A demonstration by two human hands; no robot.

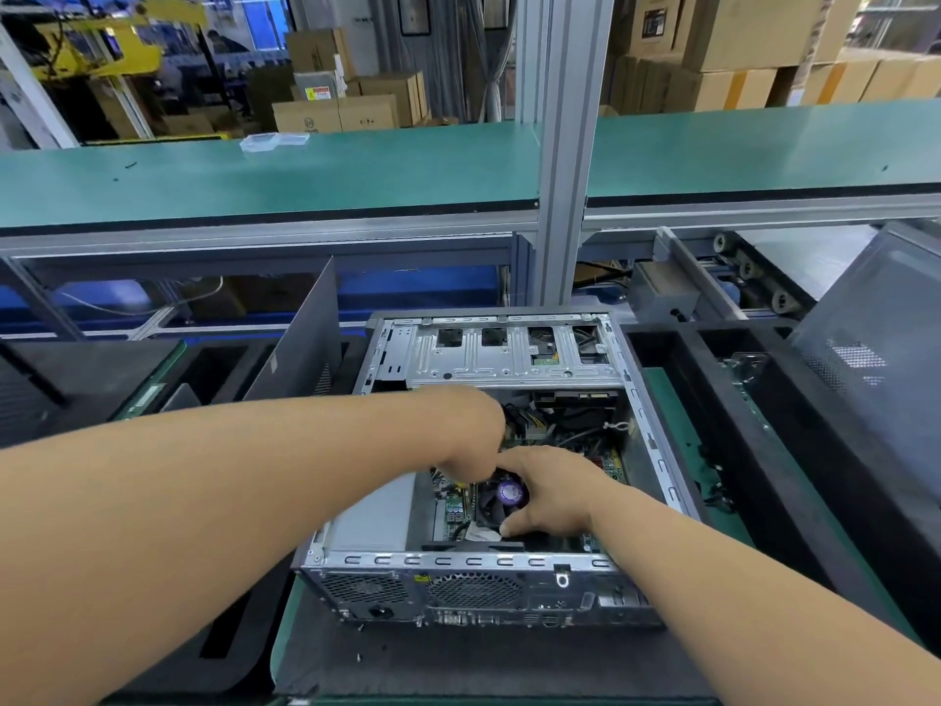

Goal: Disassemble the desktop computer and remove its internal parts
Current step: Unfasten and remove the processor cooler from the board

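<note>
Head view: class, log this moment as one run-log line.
stage: removing CPU fan | right hand: grips fan | left hand: at fan's far side, grip unclear | computer case: open

View: one head camera, worn by the person, wide-angle, so straight edges bow toward the frame's borders.
Facing: forward and down, over both forearms, into the open computer case (pixel 509 450) lying on its side.
Nearness: close; the case fills the lower middle, its rear panel (pixel 473 593) nearest the camera and its drive cage (pixel 514 354) farther off.
Hands in frame: left hand (pixel 473 435) and right hand (pixel 550 491) meet near the centre, inside the case.
Far field: a green shelf (pixel 305 170) crosses the upper half; stacked cardboard boxes (pixel 738 43) stand beyond it.
Shared ground: only one view.
</note>
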